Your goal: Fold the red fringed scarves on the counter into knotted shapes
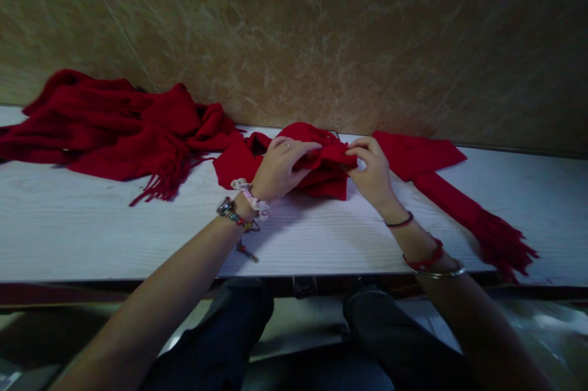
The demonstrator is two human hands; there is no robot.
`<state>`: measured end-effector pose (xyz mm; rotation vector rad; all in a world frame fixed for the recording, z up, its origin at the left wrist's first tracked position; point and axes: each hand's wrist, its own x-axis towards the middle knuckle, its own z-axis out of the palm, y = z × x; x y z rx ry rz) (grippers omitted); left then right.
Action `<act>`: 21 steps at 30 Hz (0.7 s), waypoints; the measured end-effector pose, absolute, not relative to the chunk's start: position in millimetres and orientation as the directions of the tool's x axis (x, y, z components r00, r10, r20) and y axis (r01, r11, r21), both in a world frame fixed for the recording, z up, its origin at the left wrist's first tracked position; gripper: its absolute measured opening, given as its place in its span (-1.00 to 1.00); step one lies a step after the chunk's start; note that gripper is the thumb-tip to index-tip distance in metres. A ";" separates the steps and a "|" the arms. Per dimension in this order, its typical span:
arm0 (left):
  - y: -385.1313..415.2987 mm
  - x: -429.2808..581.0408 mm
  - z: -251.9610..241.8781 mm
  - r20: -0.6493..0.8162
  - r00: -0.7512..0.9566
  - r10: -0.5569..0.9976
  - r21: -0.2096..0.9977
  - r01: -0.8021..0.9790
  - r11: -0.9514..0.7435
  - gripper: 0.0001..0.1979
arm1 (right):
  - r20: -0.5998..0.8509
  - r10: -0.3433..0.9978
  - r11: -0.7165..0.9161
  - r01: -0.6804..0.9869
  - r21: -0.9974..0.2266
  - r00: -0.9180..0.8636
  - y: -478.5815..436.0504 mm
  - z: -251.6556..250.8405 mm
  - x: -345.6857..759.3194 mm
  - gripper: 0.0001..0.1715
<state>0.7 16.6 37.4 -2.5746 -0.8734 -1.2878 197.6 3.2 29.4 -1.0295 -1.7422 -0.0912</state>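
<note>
Between my hands is a bunched red scarf (pixel 321 179), lying on the white wood-grain tabletop (pixel 316 244). My left hand (pixel 282 167) is closed on its left part, thumb on the near side and fingers beyond. My right hand (pixel 371 170) pinches the scarf's right edge between thumb and fingertips, slightly raised. To the left lies a heap of red fringed scarves (pixel 105 127), its fringe hanging toward the table's near side. Right of my right hand, another red scarf (pixel 413 155) is laid with one arm slanting toward the near edge, ending in fringe (pixel 505 244).
A brown marbled wall (pixel 294 41) rises directly behind the table. The table's front edge (pixel 160 280) runs across just above my legs (pixel 220 330). Bracelets and a hair tie (pixel 252 200) sit on my wrists.
</note>
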 end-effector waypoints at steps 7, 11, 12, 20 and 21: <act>23.1 -9.1 40.3 0.859 0.166 0.484 0.315 0.574 -0.756 -0.77 | 0.762 0.641 0.567 0.726 -0.389 -0.092 17.1 23.0 217.5 -0.86; 26.7 -11.4 41.0 0.872 0.136 0.469 0.308 0.593 -0.744 -0.74 | 0.763 0.643 0.530 0.756 -0.384 -0.063 17.0 25.3 218.3 -0.79; 27.9 -12.0 41.0 0.882 0.112 0.457 0.307 0.598 -0.740 -0.72 | 0.777 0.628 0.515 0.770 -0.377 -0.039 14.6 28.9 217.7 -0.77; 28.1 -13.7 41.2 0.907 0.049 0.418 0.317 0.572 -0.756 -0.69 | 0.836 0.548 0.419 0.876 -0.239 -0.033 7.0 46.5 220.8 -0.79; 27.6 -13.0 41.1 0.902 0.077 0.424 0.309 0.569 -0.762 -0.69 | 0.809 0.586 0.410 0.877 -0.252 -0.041 10.5 41.7 222.5 -0.80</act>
